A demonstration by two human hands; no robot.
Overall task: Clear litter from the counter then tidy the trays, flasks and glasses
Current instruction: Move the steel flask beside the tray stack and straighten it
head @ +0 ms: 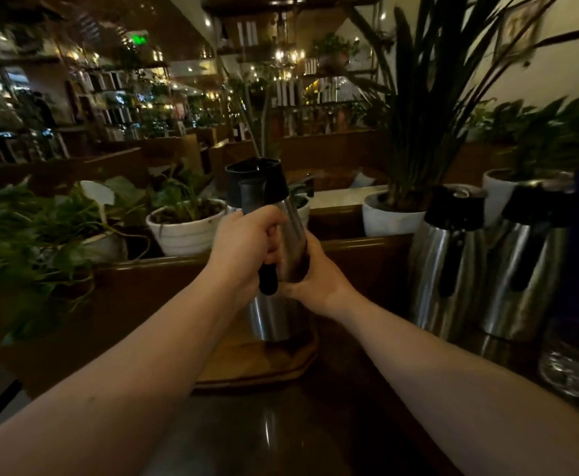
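Dim restaurant lights and shelves fill the background beyond a dark wooden counter point(281, 434). At its centre a steel thermos flask point(274, 314) stands on a wooden tray point(260, 367). The person's left hand point(243, 249) is wrapped tight around the flask's black handle point(268, 278), while the right hand point(312, 269) presses against the steel body just beside it, so both hands grip the same flask. At three o'clock two more steel flasks point(447, 269) stand side by side, with glasses point(569, 369) near four o'clock. Potted plants point(186, 221) line the ledge from nine to one o'clock.
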